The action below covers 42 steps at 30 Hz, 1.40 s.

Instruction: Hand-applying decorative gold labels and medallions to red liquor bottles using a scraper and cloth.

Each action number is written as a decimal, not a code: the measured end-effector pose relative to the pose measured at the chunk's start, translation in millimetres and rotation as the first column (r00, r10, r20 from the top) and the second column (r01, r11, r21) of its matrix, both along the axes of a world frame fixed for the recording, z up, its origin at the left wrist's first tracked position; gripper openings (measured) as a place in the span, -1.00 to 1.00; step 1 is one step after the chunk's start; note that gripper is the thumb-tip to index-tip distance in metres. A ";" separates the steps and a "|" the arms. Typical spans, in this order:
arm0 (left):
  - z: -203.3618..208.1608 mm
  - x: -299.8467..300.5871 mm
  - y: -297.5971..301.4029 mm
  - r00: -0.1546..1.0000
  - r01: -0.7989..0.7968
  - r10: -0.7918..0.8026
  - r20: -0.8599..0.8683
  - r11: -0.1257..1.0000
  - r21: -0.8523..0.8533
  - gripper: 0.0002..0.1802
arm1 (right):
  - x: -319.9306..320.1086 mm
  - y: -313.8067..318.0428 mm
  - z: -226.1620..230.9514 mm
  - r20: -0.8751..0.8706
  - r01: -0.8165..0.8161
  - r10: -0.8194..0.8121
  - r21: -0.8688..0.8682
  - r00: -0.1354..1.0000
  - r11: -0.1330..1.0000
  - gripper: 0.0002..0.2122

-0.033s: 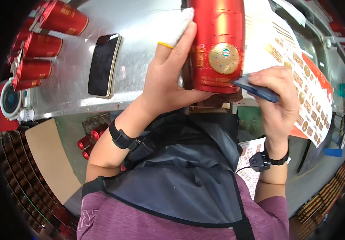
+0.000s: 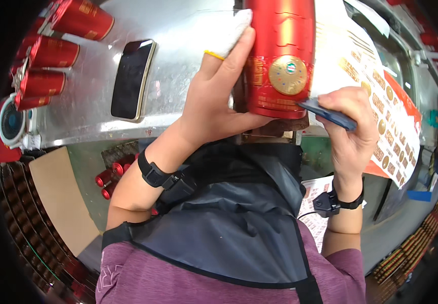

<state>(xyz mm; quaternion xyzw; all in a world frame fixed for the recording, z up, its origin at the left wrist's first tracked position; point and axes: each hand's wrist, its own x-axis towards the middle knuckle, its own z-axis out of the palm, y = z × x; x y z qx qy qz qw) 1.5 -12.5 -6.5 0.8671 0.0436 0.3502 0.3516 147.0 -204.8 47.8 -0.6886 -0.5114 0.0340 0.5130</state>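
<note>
A glossy red cylinder with gold decoration (image 2: 279, 40) lies with its lower end toward me. A round gold medallion (image 2: 288, 75) sits on its upper side. My left hand (image 2: 216, 96) grips the cylinder from the left, thumb along its near end; a white cloth cover (image 2: 231, 38) with a yellow edge is on one or more of its fingers. In my right hand (image 2: 353, 114), a flat dark blue scraper (image 2: 330, 115) is pinched between thumb and fingers. The scraper's tip touches or nearly touches the cylinder's lower right side, by small gold print.
A phone (image 2: 133, 81) lies on the metal table (image 2: 89, 91), left of my hand. Several red cups or cans (image 2: 54, 52) line the left edge near a small round fan (image 2: 12, 120). Printed sticker sheets (image 2: 386, 121) spread at right. Cardboard (image 2: 64, 197) stands lower left.
The whole view has shifted very slightly. The cylinder appears a little farther right, with both hands keeping the same grips and the scraper still at its lower right side.
</note>
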 end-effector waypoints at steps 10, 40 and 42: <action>2.8 -1.4 4.7 0.995 -0.012 0.015 0.097 1.000 -0.026 0.20 | -24.1 -17.1 14.7 0.234 0.168 -0.149 -0.061 0.961 0.984 -0.80; -1.6 3.4 -3.0 0.977 -0.021 0.043 0.209 0.994 -0.109 0.00 | -46.5 20.1 55.5 0.549 0.238 -0.022 -0.327 0.836 0.915 -0.73; -1.6 3.0 -2.2 0.975 -0.025 0.047 0.216 0.994 -0.104 -0.01 | -50.9 23.2 55.9 0.551 0.226 -0.010 -0.325 0.834 0.919 -0.73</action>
